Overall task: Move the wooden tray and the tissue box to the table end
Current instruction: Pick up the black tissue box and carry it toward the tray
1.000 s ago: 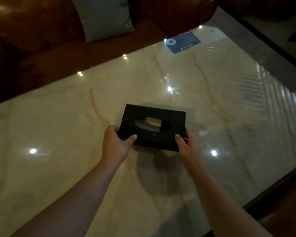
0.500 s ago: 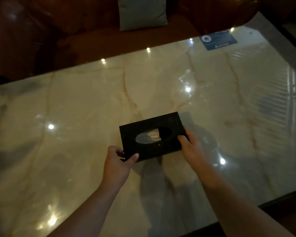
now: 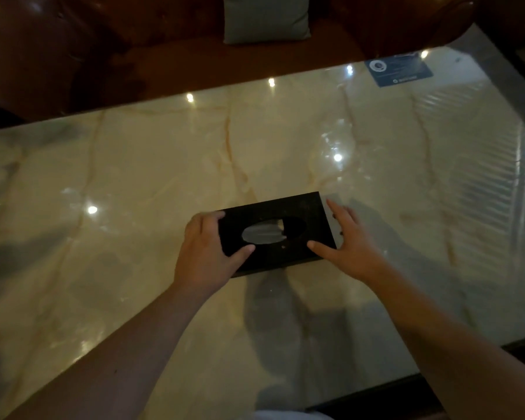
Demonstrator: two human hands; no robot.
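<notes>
A black tissue box (image 3: 294,212) with an oval opening and a pale tissue showing lies flat on the marble table (image 3: 134,177), near its middle. My left hand (image 3: 205,256) wraps the box's left end, thumb on top. My right hand (image 3: 350,247) holds the right end, with its thumb on the top face and its fingers spread along the side. No wooden tray is in view.
A blue card (image 3: 399,71) lies at the table's far right corner. A brown leather sofa (image 3: 58,40) with a grey cushion (image 3: 265,18) runs along the far edge. The table's near edge passes at bottom right, with dark floor beyond it.
The view has swung left, so the sofa and blue card sit further right. The box, held in both hands, has turned to lie more level. My left hand has closed further over its end.
</notes>
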